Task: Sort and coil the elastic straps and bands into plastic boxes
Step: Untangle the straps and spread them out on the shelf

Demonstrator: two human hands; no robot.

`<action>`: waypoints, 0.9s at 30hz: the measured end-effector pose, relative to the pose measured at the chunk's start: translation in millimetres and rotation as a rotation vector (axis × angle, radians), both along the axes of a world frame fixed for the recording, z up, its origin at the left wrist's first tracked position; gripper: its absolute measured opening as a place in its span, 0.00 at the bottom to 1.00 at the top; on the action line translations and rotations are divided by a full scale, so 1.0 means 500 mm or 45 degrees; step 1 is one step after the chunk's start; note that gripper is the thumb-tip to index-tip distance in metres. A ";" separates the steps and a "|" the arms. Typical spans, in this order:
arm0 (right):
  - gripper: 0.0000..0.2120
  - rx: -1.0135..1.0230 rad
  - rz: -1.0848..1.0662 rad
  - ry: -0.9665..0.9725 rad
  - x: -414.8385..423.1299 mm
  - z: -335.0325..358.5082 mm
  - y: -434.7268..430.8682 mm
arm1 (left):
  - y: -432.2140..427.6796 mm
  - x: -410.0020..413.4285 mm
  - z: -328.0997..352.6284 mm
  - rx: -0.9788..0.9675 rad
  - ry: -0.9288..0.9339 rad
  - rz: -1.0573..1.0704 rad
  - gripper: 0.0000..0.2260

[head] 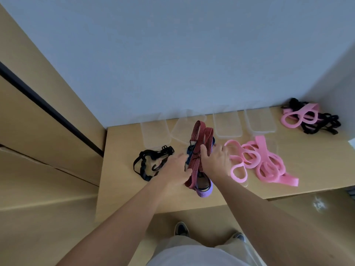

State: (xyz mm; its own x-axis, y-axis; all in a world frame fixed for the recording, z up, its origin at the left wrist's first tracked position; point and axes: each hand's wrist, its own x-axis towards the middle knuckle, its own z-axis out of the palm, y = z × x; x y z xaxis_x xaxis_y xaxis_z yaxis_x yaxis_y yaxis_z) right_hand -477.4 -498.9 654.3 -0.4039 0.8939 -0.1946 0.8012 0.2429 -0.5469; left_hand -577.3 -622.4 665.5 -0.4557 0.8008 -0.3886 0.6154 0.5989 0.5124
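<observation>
A red striped strap [200, 139] stands folded in long loops at the middle of the table. My left hand [176, 168] grips its lower part from the left and my right hand [216, 160] grips it from the right. Under the strap lie a blue band [189, 151] and a purple band [204, 191]. A black strap with hooks [148, 162] lies to the left. A heap of pink bands [259, 164] lies to the right. Several clear plastic boxes stand in a row at the back, among them one at the left [154, 134] and one at the right [260, 120].
A second heap of pink and black bands [309, 118] lies in the far right corner. The wooden table [124, 177] meets a grey wall behind and a wooden cabinet [38, 121] on the left. My feet stand below the table's front edge.
</observation>
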 end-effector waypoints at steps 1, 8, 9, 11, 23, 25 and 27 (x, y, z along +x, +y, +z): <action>0.28 0.021 0.024 0.003 0.006 0.008 0.008 | 0.007 0.004 0.004 0.025 0.009 -0.017 0.25; 0.23 0.193 0.291 -0.093 0.068 0.042 0.092 | 0.094 0.030 0.049 0.085 0.209 -0.133 0.26; 0.23 0.184 0.272 -0.068 0.080 0.047 0.104 | 0.108 0.037 0.056 0.092 0.227 -0.152 0.26; 0.23 0.165 0.275 -0.077 0.105 0.059 0.128 | 0.137 0.055 0.067 0.112 0.261 -0.191 0.25; 0.22 0.110 0.421 -0.142 0.294 0.085 0.306 | 0.329 0.221 0.100 0.125 0.382 -0.350 0.26; 0.23 0.098 0.435 -0.150 0.332 0.088 0.337 | 0.368 0.253 0.103 0.137 0.367 -0.366 0.24; 0.24 0.077 0.442 -0.167 0.370 0.094 0.367 | 0.408 0.285 0.105 0.140 0.368 -0.396 0.23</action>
State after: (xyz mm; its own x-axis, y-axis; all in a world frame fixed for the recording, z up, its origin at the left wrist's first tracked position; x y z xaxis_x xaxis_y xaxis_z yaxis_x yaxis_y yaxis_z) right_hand -292.2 -315.5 701.5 -0.6603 0.7194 -0.2154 0.7274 0.5414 -0.4216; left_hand -434.9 -418.6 717.7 -0.2635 0.9467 -0.1850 0.8855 0.3135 0.3429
